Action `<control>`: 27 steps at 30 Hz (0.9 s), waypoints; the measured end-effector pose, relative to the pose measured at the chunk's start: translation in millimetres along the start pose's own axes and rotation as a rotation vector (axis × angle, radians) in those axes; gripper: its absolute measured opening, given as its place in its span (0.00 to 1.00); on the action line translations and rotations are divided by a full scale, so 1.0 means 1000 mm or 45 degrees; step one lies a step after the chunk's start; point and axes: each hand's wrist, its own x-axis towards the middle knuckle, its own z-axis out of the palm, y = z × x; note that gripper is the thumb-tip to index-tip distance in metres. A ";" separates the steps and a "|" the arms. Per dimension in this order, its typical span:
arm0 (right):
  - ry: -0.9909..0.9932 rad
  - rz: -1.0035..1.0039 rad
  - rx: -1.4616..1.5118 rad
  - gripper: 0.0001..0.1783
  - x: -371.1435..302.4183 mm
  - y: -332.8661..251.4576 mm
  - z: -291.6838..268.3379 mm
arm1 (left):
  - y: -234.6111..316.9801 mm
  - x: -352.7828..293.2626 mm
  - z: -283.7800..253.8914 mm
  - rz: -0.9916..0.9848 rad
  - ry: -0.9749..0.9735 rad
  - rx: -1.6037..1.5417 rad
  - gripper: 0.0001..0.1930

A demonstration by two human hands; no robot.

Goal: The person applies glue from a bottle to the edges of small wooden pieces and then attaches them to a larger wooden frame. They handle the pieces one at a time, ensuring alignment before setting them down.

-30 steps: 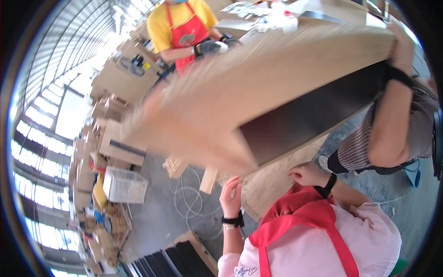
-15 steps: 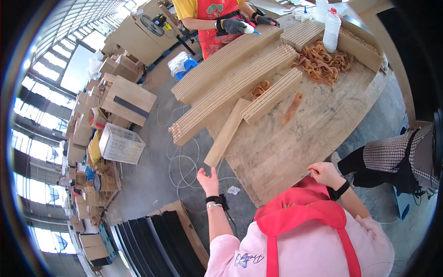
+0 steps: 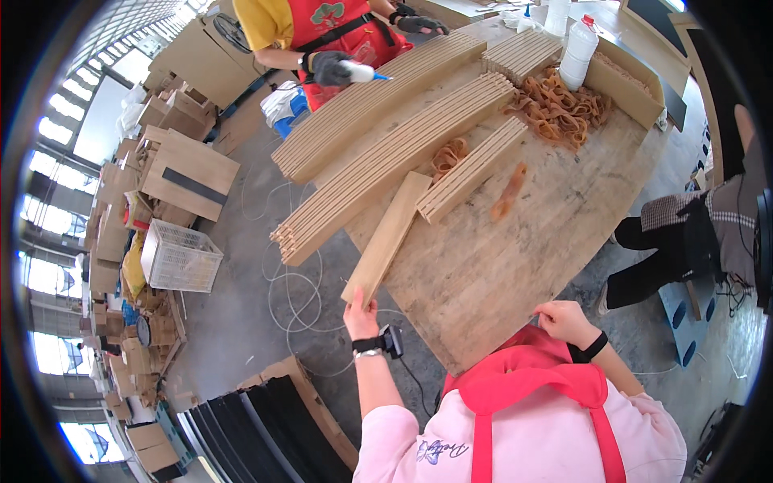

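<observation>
One wooden slat point(image 3: 388, 235), its near end hidden behind the left hand point(image 3: 359, 317).

Left hand point(image 3: 360, 318) gripping near end of a wooden slat point(image 3: 387, 236) overhanging the table point(image 3: 515, 249) edge; right hand point(image 3: 564, 322) at table's near edge (nothing visibly held); slat bundles point(image 3: 386, 165) beyond.
</observation>
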 end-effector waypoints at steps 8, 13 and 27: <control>-0.099 -0.247 0.041 0.07 0.045 0.015 -0.014 | 0.049 -0.099 0.018 0.058 0.067 -0.083 0.14; -0.147 -0.533 0.149 0.07 0.093 0.032 -0.056 | 0.040 -0.161 0.056 0.097 0.142 -0.096 0.14; -0.314 -0.541 0.214 0.09 0.161 0.149 -0.119 | -0.077 -0.186 0.198 -0.010 0.172 0.293 0.18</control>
